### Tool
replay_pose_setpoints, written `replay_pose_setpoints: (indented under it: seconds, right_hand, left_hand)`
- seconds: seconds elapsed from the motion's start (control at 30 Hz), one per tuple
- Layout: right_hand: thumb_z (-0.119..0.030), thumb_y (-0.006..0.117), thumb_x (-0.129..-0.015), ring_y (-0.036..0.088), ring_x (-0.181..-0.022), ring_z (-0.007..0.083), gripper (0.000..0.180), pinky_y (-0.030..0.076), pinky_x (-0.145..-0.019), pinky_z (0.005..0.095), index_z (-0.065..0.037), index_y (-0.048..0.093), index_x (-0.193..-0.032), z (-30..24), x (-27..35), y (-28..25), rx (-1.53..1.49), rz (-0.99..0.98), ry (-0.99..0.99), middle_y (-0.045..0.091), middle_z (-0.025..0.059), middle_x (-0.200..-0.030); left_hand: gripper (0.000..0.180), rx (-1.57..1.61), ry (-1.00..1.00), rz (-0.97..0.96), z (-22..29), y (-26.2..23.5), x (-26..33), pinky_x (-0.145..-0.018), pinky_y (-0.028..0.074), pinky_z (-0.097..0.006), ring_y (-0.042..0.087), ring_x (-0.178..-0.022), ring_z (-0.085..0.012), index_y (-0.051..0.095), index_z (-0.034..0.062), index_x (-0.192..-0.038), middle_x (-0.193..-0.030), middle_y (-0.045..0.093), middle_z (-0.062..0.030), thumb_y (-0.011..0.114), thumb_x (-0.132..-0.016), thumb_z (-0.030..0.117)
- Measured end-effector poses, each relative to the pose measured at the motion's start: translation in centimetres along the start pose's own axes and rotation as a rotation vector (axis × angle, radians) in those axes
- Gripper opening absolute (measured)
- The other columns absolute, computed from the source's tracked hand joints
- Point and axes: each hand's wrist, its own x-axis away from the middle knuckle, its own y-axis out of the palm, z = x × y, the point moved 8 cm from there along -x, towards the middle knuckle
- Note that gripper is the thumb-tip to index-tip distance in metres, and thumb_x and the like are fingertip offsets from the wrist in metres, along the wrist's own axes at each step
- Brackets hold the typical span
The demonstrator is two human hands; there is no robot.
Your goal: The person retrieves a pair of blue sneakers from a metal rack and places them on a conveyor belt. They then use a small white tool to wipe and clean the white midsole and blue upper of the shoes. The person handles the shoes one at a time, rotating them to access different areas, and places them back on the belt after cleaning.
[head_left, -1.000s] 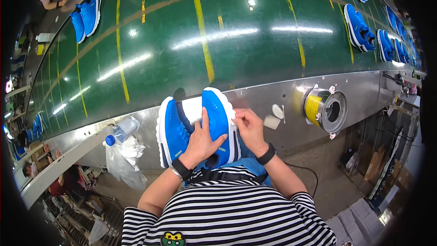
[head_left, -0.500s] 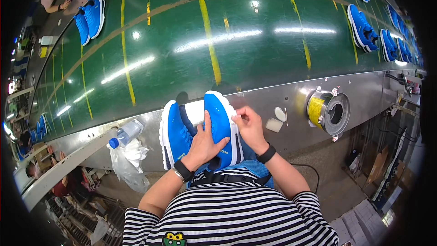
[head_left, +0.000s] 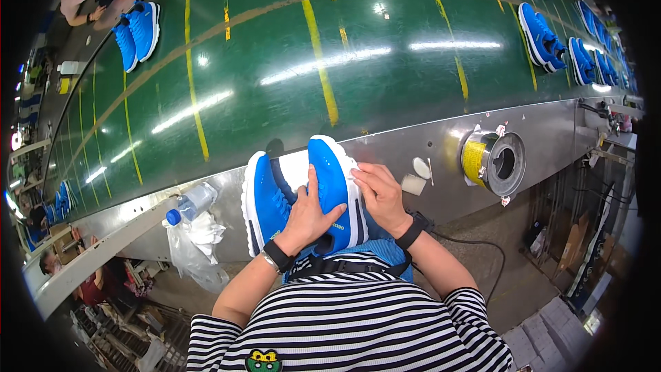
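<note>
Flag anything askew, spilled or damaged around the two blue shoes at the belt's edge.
Nothing stands out. Both hands, left and right, rest on the right shoe; the left shoe lies beside it on the metal ledge. The water bottle lies on its side, capped, no spill visible.

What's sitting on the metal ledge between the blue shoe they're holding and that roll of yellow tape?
In the head view, two small pale pads lie on the metal ledge, between the blue shoe and the yellow tape roll.

The far pair of blue shoes [head_left: 138, 31] on the green conveyor belt [head_left: 289, 62] has drifted slightly rightward.
</note>
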Motion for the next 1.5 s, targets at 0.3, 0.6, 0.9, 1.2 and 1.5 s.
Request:
replay_pose_setpoints:
  seconds: [0.3, 0.6, 0.9, 1.2, 1.5]
  right_hand:
    - [0.000, 0.067, -0.077, 0.060, -0.067, 0.0175, 0.005, 0.048, -0.061, 0.0265, -0.001, 0.067, -0.083, 1.9, -2.8, 1.7, -0.152, -0.021, 0.307, 0.061, 0.0093, -0.082]
    - [0.000, 0.066, -0.077, 0.058, -0.064, 0.0169, 0.001, 0.046, -0.058, 0.0266, -0.001, 0.065, -0.077, 1.6, 0.1, 1.1, -0.070, 0.018, 0.271, 0.058, 0.0081, -0.076]
    - [-0.004, 0.069, -0.077, 0.056, -0.064, 0.0123, 0.004, 0.044, -0.057, 0.0243, -0.001, 0.066, -0.077, 2.7, 0.4, 1.1, -0.179, 0.012, 0.296, 0.059, 0.0061, -0.077]
    - [-0.005, 0.068, -0.078, 0.056, -0.062, 0.0151, 0.004, 0.045, -0.057, 0.0260, -0.002, 0.066, -0.078, 3.1, -2.8, 1.8, -0.228, -0.018, 0.321, 0.057, 0.0073, -0.074]
    - [-0.005, 0.068, -0.078, 0.056, -0.064, 0.0145, 0.005, 0.044, -0.057, 0.0258, -0.001, 0.067, -0.078, 2.9, -4.3, 2.2, -0.210, -0.052, 0.300, 0.058, 0.0075, -0.074]
  left_hand:
    - [0.107, 0.000, -0.004, -0.017, -0.4, 0.3, -0.3, -0.081, 0.051, -0.046, 0.056, -0.093, -0.0520, -0.001, -0.0048, -0.144, -0.115, 0.040, -0.0414, 0.071, -0.076, 0.035]
    - [0.107, -0.005, -0.065, -0.044, -0.2, 0.2, -0.3, -0.079, 0.051, -0.046, 0.057, -0.091, -0.0514, -0.002, -0.0038, -0.144, -0.114, 0.041, -0.0401, 0.071, -0.077, 0.036]
    - [0.107, -0.022, -0.060, -0.030, -0.1, 0.2, -0.1, -0.078, 0.051, -0.047, 0.057, -0.092, -0.0517, -0.002, -0.0028, -0.145, -0.113, 0.042, -0.0398, 0.070, -0.077, 0.036]
    - [0.106, -0.038, -0.034, -0.011, 0.0, 0.3, -0.1, -0.078, 0.051, -0.046, 0.057, -0.092, -0.0518, -0.002, -0.0033, -0.144, -0.112, 0.042, -0.0395, 0.070, -0.077, 0.036]
    - [0.108, -0.010, -0.064, -0.062, 0.1, 0.3, -0.5, -0.076, 0.052, -0.045, 0.058, -0.087, -0.0489, -0.004, -0.0026, -0.145, -0.111, 0.042, -0.0377, 0.071, -0.077, 0.036]
